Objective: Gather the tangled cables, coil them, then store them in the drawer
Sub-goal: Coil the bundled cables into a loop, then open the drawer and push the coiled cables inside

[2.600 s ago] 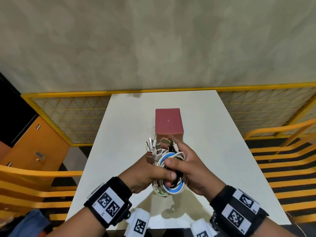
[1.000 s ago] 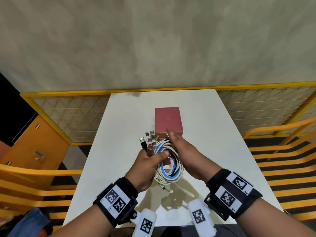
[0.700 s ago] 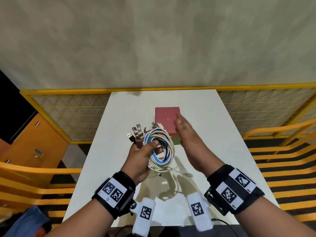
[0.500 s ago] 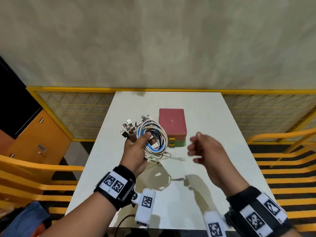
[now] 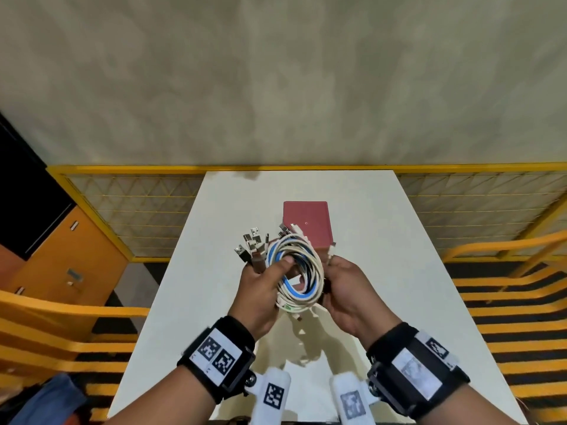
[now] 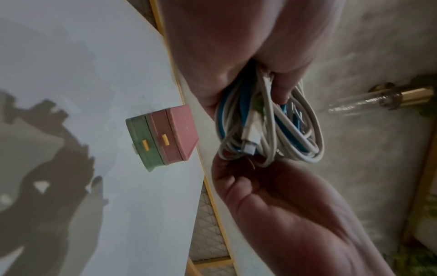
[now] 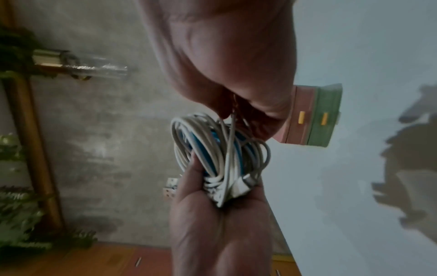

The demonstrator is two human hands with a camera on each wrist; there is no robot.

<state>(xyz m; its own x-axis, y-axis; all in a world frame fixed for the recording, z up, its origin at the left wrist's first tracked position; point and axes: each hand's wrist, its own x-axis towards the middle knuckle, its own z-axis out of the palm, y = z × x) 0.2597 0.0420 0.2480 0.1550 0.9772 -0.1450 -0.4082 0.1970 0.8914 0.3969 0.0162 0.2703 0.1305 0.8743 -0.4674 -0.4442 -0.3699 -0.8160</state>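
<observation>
A coil of white and blue cables (image 5: 296,271) hangs above the white table (image 5: 368,240), its USB plugs (image 5: 251,246) fanning out at the upper left. My left hand (image 5: 276,268) grips the coil's left side, thumb through the loop. Curled fingers of my right hand (image 5: 329,271) hold the coil's right side and pinch a thin white cable end that sticks up. The left wrist view shows the coil (image 6: 267,127) between both hands, as does the right wrist view (image 7: 220,153). The small drawer box (image 5: 306,223), pink over green (image 6: 163,138), stands behind the coil with both drawers closed.
Yellow mesh railing (image 5: 138,210) borders the table on the far side and at both flanks. An orange cabinet (image 5: 70,259) stands at the left. Yellow-and-black striped steps (image 5: 506,302) lie to the right. A concrete wall fills the background.
Half a second ago my right hand was off the coil, out to the right. It has come back and taken the coil's right side. My left hand brought the coil back toward the middle.
</observation>
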